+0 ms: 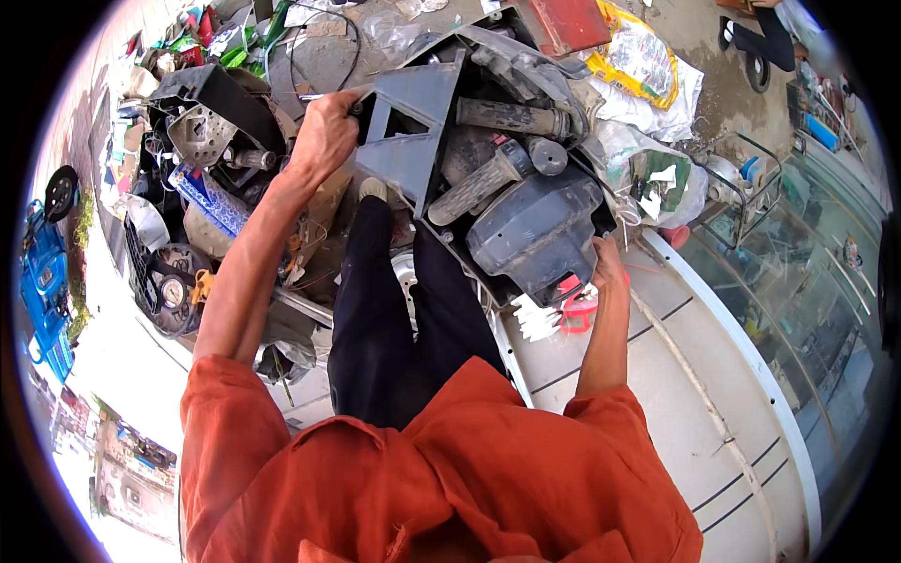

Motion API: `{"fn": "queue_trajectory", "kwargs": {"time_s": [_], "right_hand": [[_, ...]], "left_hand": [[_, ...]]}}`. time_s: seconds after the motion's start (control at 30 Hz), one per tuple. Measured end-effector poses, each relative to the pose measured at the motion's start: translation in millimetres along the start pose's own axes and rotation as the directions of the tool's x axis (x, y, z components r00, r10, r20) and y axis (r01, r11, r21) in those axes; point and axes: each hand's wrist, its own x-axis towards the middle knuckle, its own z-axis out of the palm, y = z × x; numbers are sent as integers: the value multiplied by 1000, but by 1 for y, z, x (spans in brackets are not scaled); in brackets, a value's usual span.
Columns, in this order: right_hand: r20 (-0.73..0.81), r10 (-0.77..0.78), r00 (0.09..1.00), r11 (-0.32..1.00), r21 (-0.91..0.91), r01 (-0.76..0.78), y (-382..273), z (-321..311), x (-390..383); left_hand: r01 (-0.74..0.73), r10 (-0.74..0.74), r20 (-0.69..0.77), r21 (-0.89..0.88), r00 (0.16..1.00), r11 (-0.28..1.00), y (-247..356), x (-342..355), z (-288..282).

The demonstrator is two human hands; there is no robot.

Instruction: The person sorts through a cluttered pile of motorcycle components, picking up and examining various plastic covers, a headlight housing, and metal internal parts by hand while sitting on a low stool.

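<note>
In the head view, the person is holding a grey plastic crate [399, 167] in front of the body, and it is lying at a slant, over the black trousers [375, 310]. The left hand [324, 136] is grasping the crate's far left edge, its fingers curling over the rim. The right hand [609, 261] is grasping the crate's near right corner; its fingertips are partly hiding, so how deep that hold is going I cannot tell. Nor can I tell whether anything is bearing the crate from below.

Inside the crate, a ribbed grip [479, 188] and a rounded dark cover [535, 225] are lying loose, so handling it well is likely a matter of keeping the load level and both grips firm. The hands are sitting at opposite corners, which should be helping against twisting. The cover is resting toward the crate's near right end, so the right hand is probably needing the more secure hold.

Left of the crate, a black housing [211, 89] is crowding the left forearm; right of it, a clear plastic bag [690, 192] is lying close by. A shoe [373, 189] is showing just beside the crate's left side, so careful footing is mattering too.
</note>
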Motion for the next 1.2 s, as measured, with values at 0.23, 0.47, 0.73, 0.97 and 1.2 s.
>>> {"fn": "queue_trajectory", "kwargs": {"time_s": [0.23,0.47,0.73,0.97,1.2], "right_hand": [[114,87,990,996,11,-88,6,-91,95],[75,192,978,981,25,-195,18,-179,208],[64,245,968,969,-47,-242,57,-275,386],[-51,241,969,947,-204,-246,85,-288,526],[2,211,978,975,77,-210,102,-219,540]], "left_hand": [[-67,64,47,62,997,996,-3,33,88],[51,-44,130,-46,991,998,-32,85,235],[-358,249,265,549,931,755,-124,174,443],[-407,112,441,662,890,629,-187,242,541],[-116,100,68,287,993,951,-225,236,548]]}}
